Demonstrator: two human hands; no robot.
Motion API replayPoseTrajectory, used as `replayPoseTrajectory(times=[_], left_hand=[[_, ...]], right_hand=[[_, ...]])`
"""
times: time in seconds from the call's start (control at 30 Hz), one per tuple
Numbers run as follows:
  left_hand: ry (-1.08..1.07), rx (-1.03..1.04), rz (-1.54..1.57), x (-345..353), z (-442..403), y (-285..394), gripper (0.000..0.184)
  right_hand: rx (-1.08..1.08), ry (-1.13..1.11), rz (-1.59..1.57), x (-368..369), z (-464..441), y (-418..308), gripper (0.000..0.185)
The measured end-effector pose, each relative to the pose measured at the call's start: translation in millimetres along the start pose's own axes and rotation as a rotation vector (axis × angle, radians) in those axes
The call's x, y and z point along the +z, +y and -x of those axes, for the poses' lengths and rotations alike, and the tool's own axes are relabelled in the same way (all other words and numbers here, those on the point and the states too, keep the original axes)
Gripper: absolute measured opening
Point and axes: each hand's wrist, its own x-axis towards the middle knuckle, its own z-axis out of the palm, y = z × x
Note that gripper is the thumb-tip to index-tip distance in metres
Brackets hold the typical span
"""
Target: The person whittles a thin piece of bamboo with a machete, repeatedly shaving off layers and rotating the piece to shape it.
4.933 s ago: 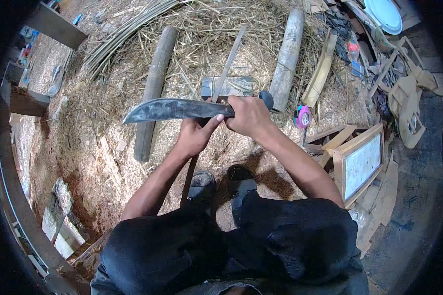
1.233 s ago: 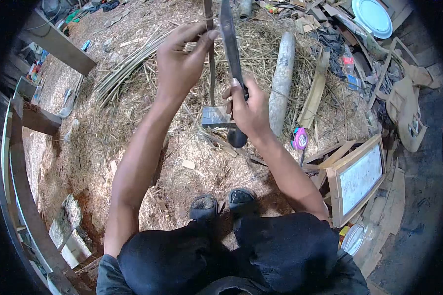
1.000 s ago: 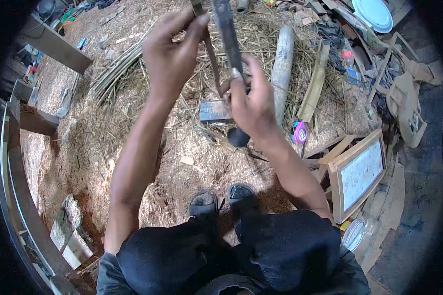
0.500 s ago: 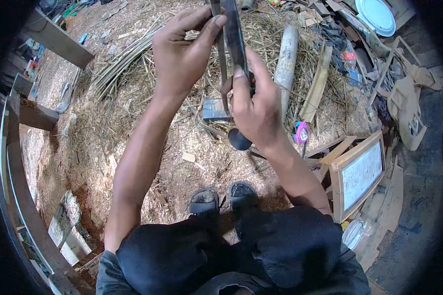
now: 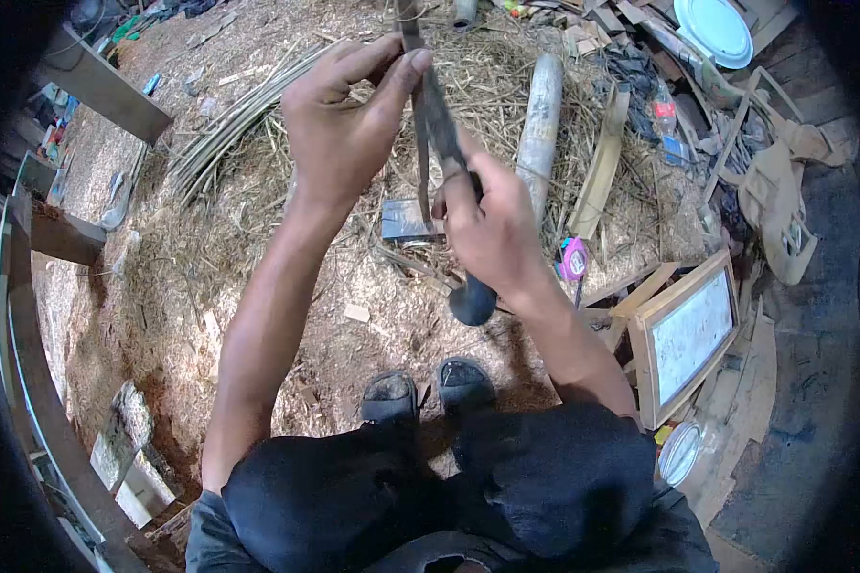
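My left hand (image 5: 344, 124) pinches a thin, dark strip (image 5: 422, 167), probably bamboo or wood, between thumb and fingers and holds it nearly upright. Wrapped round the handle of a large knife is my right hand (image 5: 495, 224); the rounded dark handle end (image 5: 472, 302) sticks out below the fist. The knife's blade (image 5: 440, 124) points up and lies along the strip, blurred by motion. Just under the strip's lower end, a grey rectangular block (image 5: 406, 220) rests on the ground.
Shavings and fibres cover the floor. A bundle of thin sticks (image 5: 234, 143) lies at the left, a bamboo pole (image 5: 542, 124) and split piece (image 5: 604, 172) ahead. At the right are a pink tape measure (image 5: 571, 258) and a wooden frame (image 5: 648, 368). Posts (image 5: 115, 86) stand left.
My right hand has drawn the knife downward and toward me along the strip, so its handle end sits lower. My left hand keeps its pinch. The whole view has shifted slightly.
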Motion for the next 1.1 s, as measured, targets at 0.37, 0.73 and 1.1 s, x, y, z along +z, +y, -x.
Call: replayPoseTrajectory(times=[0.37,0.73,1.1], left_hand=[[-0.003,-0.061,0.064,1,5,-6,0.021],[0.021,-0.019,0.042,-2,-2,-11,0.022],[0.022,-0.039,0.087,-1,-4,-18,0.02]], right_hand=[[-0.04,0.074,-0.091,7,9,-1,0.043],[-0.043,-0.007,0.071,12,19,20,0.041],[0.16,-0.15,-0.041,30,39,86,0.046]])
